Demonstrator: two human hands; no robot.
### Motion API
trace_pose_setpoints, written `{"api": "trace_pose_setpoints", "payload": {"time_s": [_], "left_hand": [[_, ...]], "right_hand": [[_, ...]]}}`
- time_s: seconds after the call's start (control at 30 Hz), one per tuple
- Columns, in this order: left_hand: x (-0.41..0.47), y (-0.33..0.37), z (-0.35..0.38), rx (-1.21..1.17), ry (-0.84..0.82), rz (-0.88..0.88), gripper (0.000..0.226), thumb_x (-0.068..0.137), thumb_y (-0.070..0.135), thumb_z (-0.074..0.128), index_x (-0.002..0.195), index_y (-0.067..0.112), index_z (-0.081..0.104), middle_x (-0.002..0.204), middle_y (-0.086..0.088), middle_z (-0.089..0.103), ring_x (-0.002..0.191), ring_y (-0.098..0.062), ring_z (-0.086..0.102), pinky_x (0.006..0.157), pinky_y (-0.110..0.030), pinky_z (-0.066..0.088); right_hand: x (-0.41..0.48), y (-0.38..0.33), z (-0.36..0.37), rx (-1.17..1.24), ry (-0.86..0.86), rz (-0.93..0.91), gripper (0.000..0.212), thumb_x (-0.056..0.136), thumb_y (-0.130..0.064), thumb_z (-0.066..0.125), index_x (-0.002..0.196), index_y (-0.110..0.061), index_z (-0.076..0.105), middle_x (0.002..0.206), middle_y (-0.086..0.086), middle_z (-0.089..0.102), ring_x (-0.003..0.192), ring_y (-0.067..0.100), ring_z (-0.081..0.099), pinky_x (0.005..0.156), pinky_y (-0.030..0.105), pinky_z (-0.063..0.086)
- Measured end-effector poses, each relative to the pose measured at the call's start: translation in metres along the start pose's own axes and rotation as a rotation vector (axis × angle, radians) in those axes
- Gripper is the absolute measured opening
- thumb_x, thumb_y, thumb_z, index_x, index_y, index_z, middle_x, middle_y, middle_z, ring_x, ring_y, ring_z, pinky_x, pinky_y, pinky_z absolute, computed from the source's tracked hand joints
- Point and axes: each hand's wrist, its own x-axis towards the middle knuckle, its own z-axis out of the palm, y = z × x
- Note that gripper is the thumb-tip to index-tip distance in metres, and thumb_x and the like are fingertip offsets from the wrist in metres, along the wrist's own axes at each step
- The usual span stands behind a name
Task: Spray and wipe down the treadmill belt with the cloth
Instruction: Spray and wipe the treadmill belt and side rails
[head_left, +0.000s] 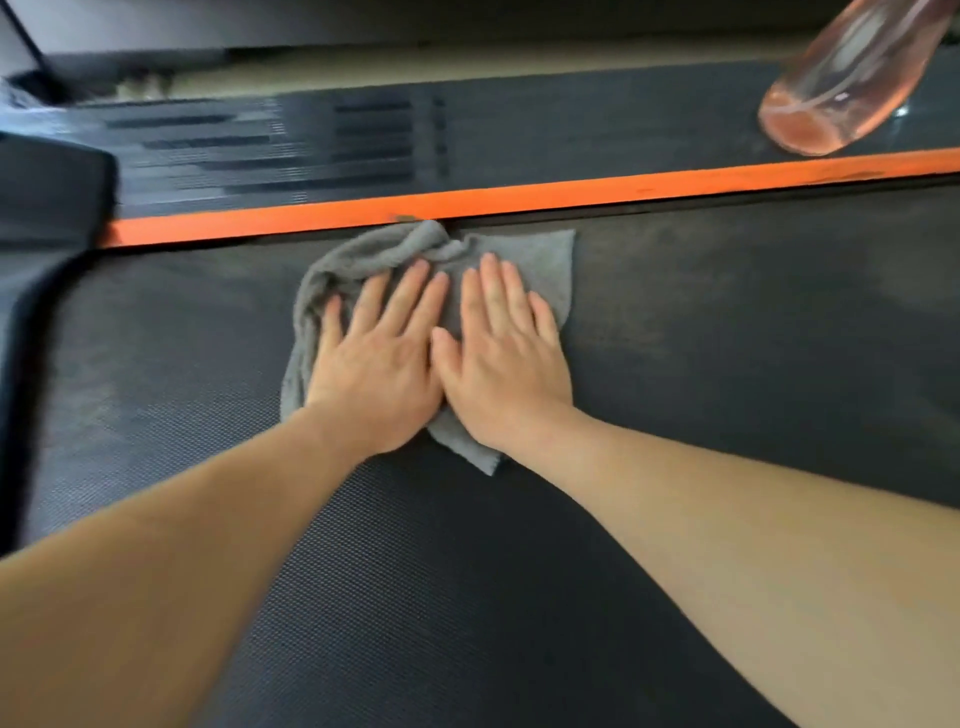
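A grey cloth (540, 260) lies bunched on the dark textured treadmill belt (727, 338), close to the orange strip along the belt's far edge. My left hand (376, 358) presses flat on the cloth's left part, fingers straight and spread. Right beside it, my right hand (506, 353) presses flat on the cloth's right part, and the two thumbs touch. A clear spray bottle (831, 88) with a little pinkish liquid stands on the far side rail at the upper right, its top out of frame.
An orange strip (519, 200) separates the belt from the black ribbed side rail (260, 150). A dark motor cover (47, 208) rises at the left end of the belt. Beige floor (467, 70) lies beyond the rail.
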Motion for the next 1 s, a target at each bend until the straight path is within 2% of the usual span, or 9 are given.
{"api": "trace_pose_setpoints", "payload": {"time_s": [0.1,0.3,0.43,0.57,0.7,0.73,0.83,0.9,1.0], "left_hand": [[-0.002,-0.049,-0.003,0.003,0.000,-0.067,0.065,0.096,0.049,0.006,0.158,0.030,-0.005,0.165,0.012,-0.009,0.152,-0.020,-0.004,0.119,-0.055,0.006],[-0.005,-0.058,0.004,0.006,0.022,-0.092,0.072,0.089,0.053,0.000,0.158,0.032,-0.004,0.165,0.014,-0.006,0.152,-0.019,0.000,0.120,-0.052,0.007],[-0.002,-0.047,-0.003,0.038,-0.056,-0.150,0.063,0.102,0.045,0.015,0.158,0.028,-0.008,0.165,0.010,-0.013,0.152,-0.021,-0.007,0.121,-0.053,0.005],[0.001,0.005,-0.010,0.004,-0.093,-0.239,0.065,0.102,0.042,0.020,0.158,0.020,-0.004,0.166,0.002,-0.013,0.152,-0.028,-0.010,0.120,-0.057,0.005],[-0.003,0.106,0.006,0.017,-0.108,-0.067,0.066,0.098,0.044,0.003,0.157,0.017,-0.010,0.164,-0.001,-0.020,0.150,-0.032,-0.017,0.118,-0.059,0.001],[-0.005,0.149,0.008,-0.015,-0.106,0.002,0.067,0.098,0.047,0.003,0.157,0.018,-0.012,0.164,0.000,-0.021,0.150,-0.032,-0.019,0.118,-0.059,-0.001],[-0.018,0.219,0.018,-0.062,-0.167,0.192,0.069,0.103,0.050,0.018,0.156,0.021,-0.014,0.163,0.002,-0.023,0.149,-0.028,-0.022,0.119,-0.058,-0.006],[-0.033,0.247,0.020,-0.070,-0.175,0.280,0.066,0.105,0.045,0.022,0.158,0.021,-0.008,0.163,0.002,-0.025,0.150,-0.026,-0.020,0.119,-0.056,-0.004],[-0.049,0.247,0.021,-0.164,-0.196,0.326,0.062,0.105,0.033,0.027,0.158,0.026,-0.005,0.163,0.006,-0.024,0.151,-0.019,-0.016,0.121,-0.047,-0.004]], "right_hand": [[0.026,-0.045,0.015,-0.045,0.022,-0.056,0.069,0.102,-0.051,0.017,0.159,-0.015,0.004,0.167,0.009,-0.006,0.153,0.021,-0.008,0.123,0.043,-0.003],[0.029,-0.050,0.020,-0.065,-0.011,-0.085,0.069,0.102,-0.052,0.017,0.159,-0.017,0.004,0.167,0.009,-0.007,0.153,0.023,-0.010,0.123,0.045,-0.003],[0.031,-0.039,0.012,-0.016,-0.031,-0.156,0.069,0.102,-0.055,0.020,0.160,-0.020,0.005,0.167,0.006,-0.007,0.153,0.022,-0.010,0.123,0.043,-0.003],[0.009,0.018,-0.008,-0.118,-0.056,-0.254,0.063,0.105,-0.050,0.017,0.159,-0.022,0.001,0.167,0.003,-0.009,0.153,0.025,-0.012,0.124,0.042,-0.002],[-0.046,0.106,-0.033,-0.220,-0.180,-0.143,0.064,0.106,-0.045,0.016,0.158,-0.015,-0.008,0.165,0.010,-0.015,0.153,0.026,-0.012,0.124,0.042,0.001],[-0.067,0.143,-0.052,-0.292,-0.235,-0.082,0.064,0.106,-0.043,0.017,0.158,-0.014,-0.009,0.165,0.011,-0.014,0.153,0.026,-0.010,0.124,0.043,0.002],[-0.102,0.207,-0.087,-0.422,-0.325,0.121,0.062,0.105,-0.037,0.024,0.158,-0.009,0.007,0.166,0.010,0.007,0.153,0.029,0.001,0.124,0.045,0.010],[-0.122,0.232,-0.108,-0.456,-0.394,0.201,0.058,0.105,-0.034,0.025,0.158,-0.012,0.014,0.165,0.007,0.017,0.152,0.029,0.009,0.121,0.045,0.017],[-0.128,0.232,-0.113,-0.334,-0.505,0.281,0.063,0.106,-0.041,0.027,0.159,-0.015,0.004,0.167,0.008,0.003,0.153,0.026,0.007,0.118,0.043,0.027]]}}
